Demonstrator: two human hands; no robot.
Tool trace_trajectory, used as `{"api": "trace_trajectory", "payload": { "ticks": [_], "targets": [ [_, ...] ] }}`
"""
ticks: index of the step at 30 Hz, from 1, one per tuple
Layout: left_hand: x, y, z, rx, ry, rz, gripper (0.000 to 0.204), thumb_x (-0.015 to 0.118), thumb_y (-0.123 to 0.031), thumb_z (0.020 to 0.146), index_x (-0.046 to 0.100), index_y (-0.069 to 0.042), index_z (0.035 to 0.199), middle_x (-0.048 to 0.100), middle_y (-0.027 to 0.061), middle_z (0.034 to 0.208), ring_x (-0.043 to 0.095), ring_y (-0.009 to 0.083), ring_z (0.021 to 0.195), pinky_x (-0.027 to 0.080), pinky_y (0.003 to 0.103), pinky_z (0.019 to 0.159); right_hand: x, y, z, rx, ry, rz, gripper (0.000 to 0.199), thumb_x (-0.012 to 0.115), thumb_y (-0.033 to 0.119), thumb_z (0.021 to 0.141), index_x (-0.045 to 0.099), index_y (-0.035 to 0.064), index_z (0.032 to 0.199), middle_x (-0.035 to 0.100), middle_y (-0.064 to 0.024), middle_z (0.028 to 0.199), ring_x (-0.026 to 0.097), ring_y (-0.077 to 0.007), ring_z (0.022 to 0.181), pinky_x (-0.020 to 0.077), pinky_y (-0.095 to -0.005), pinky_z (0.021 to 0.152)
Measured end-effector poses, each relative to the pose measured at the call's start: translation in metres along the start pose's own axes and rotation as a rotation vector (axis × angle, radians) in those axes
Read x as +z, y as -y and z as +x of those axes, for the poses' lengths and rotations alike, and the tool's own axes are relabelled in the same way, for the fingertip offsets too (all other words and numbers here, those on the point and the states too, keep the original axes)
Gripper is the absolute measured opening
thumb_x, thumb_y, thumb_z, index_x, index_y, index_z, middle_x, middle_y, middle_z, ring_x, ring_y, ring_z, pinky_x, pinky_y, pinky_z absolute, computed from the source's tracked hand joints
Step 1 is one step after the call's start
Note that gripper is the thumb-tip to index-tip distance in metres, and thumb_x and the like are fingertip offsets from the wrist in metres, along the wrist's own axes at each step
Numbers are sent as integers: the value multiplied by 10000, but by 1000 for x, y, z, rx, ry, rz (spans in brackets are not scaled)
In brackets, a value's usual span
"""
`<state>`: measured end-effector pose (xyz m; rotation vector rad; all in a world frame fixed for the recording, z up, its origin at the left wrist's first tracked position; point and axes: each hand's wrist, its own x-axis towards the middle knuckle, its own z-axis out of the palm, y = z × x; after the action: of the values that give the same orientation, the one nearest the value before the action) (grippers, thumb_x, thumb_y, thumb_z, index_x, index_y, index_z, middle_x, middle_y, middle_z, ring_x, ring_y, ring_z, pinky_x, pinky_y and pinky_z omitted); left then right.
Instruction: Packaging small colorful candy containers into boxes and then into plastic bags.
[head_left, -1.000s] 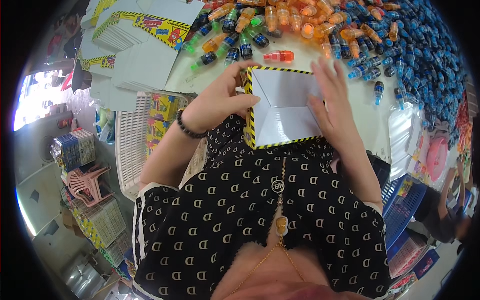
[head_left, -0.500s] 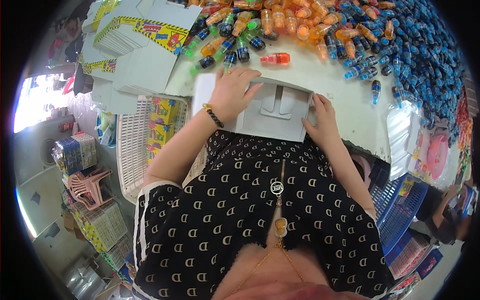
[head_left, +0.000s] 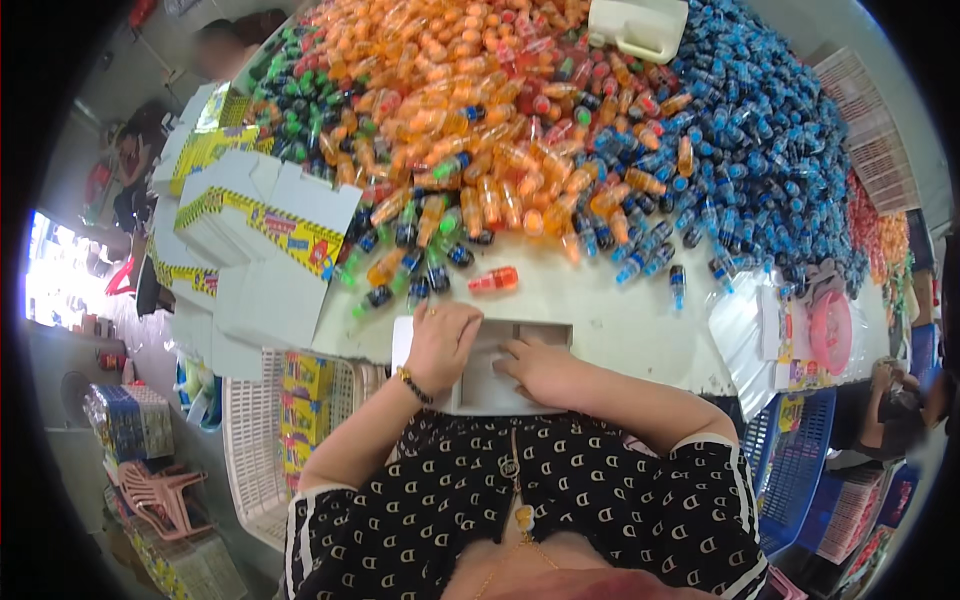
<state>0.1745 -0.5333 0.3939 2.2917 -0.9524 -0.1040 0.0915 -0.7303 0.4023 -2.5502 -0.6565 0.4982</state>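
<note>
A shallow white cardboard box [head_left: 478,385] lies at the table's near edge, against my front, its grey-white inside facing up. My left hand [head_left: 440,348] grips the box at its far left part, fingers curled over the edge. My right hand [head_left: 538,370] reaches into the box from the right, its fingers spread and touching the inner card; their tips are partly in shadow. Just beyond the box a small red bottle [head_left: 494,279] lies on its side. Farther left lie several small dark bottles with green caps [head_left: 374,299].
Heaps of small orange bottles [head_left: 440,110] and blue bottles [head_left: 765,160] cover the far table, with a white plastic jug [head_left: 640,28] on top. Flat printed cartons [head_left: 265,240] are stacked at left. A white basket [head_left: 250,440] and a blue basket [head_left: 800,470] flank me.
The view has tilted up, showing more of the heaps. My right hand has left the box's right edge and moved left into the box. My left hand stays on the left part.
</note>
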Motion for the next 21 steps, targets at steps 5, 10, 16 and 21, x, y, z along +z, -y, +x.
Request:
{"api": "trace_trajectory", "payload": {
  "ticks": [5, 10, 16, 21],
  "targets": [
    [-8, 0, 13, -38, 64, -10, 171, 531, -169, 905, 618, -114, 1042, 628, 70, 1029, 561, 273, 1049, 266, 508, 1022, -115, -69, 16, 38, -266, 577, 366, 661, 220, 879, 618, 40, 1196, 680, -106, 1059, 640, -197, 969, 506, -335, 853],
    [-8, 4, 34, 26, 60, 19, 180, 541, -173, 896, 616, -120, 1051, 624, 65, 1031, 555, 265, 1058, 259, 506, 1029, -203, -222, 94, 257, -853, 781, 423, 617, 203, 921, 522, 10, 1285, 630, -94, 1171, 596, -167, 1066, 473, -297, 889],
    [-14, 6, 44, -56, 87, 47, 212, 584, -179, 873, 611, -132, 1078, 615, 43, 1057, 549, 248, 1078, 262, 524, 1027, -281, -279, 209, 305, -1094, 661, 636, 676, 333, 878, 421, 41, 1383, 557, -120, 1269, 527, -195, 1161, 431, -338, 967],
    [-17, 8, 54, -85, 86, 55, 247, 611, -181, 855, 605, -134, 1098, 611, 39, 1080, 549, 244, 1084, 264, 532, 1028, -296, -306, 244, 484, -897, 128, 718, 712, 354, 848, 381, 108, 1436, 505, -88, 1281, 522, -163, 1123, 436, -326, 944]
  ]
}}
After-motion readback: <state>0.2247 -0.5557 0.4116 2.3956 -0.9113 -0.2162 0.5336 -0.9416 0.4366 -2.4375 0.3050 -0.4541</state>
